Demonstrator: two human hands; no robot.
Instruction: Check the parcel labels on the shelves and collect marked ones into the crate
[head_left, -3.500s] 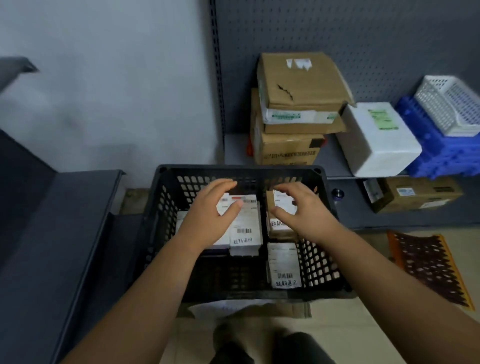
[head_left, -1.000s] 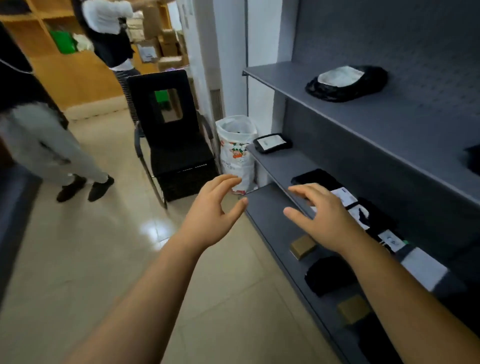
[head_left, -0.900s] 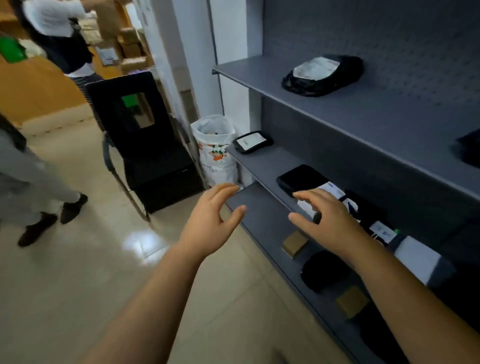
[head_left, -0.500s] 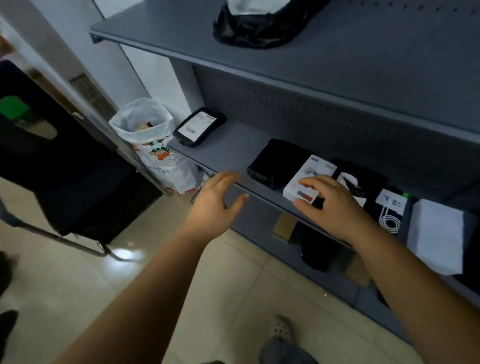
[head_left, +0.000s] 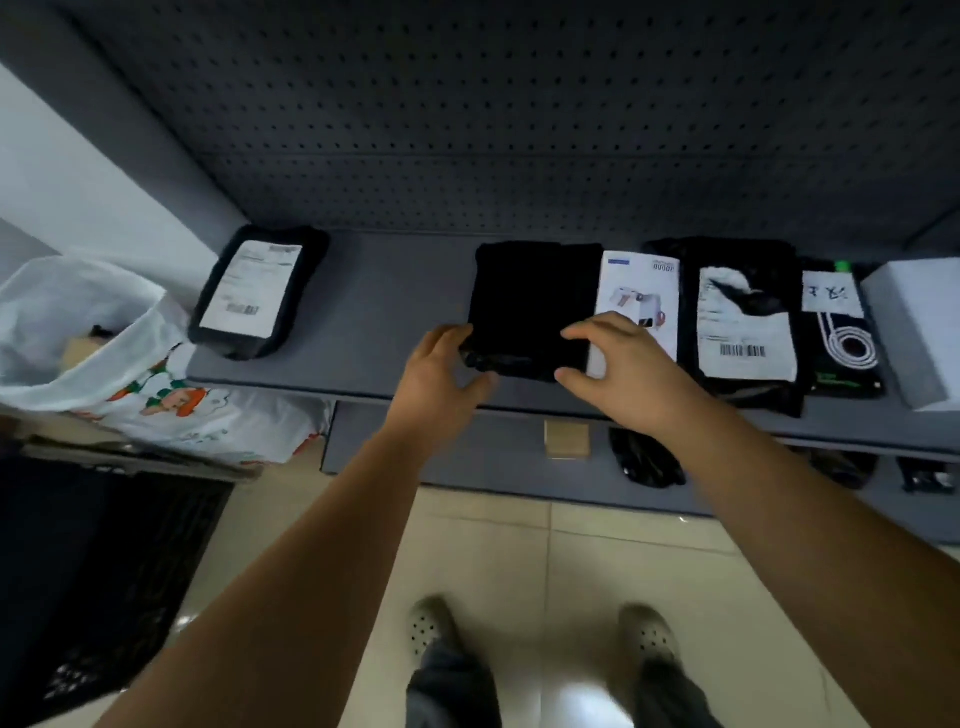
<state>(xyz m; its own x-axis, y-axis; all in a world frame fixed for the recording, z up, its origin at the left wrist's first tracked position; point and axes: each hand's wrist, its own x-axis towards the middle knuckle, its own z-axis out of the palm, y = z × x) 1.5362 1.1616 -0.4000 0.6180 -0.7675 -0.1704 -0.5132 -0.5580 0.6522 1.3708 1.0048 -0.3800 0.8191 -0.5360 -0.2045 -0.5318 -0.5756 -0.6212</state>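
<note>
Reaching with both grips spread, left hand (head_left: 441, 364) and right hand (head_left: 618, 364) flank a soft, light black parcel (head_left: 530, 306) at the shelf (head_left: 374, 312) front edge; its label is unseen.

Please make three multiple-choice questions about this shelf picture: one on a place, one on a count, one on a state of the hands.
1. Where does the plain black parcel lie?
A. on the floor
B. on the shelf, left of the white box
C. in the white bag

2. How many black parcels on this shelf show a white label with a barcode?
A. none
B. two
C. five

3. What is the left hand doing?
A. touching the plain black parcel's near left corner
B. holding a brown box
C. hanging at the side

Answers: 1 B, the white box sits against its right edge. 2 B, the far-left parcel and the torn-label parcel. 3 A, its fingertips meet that corner; the right hand is at the other corner.
</note>
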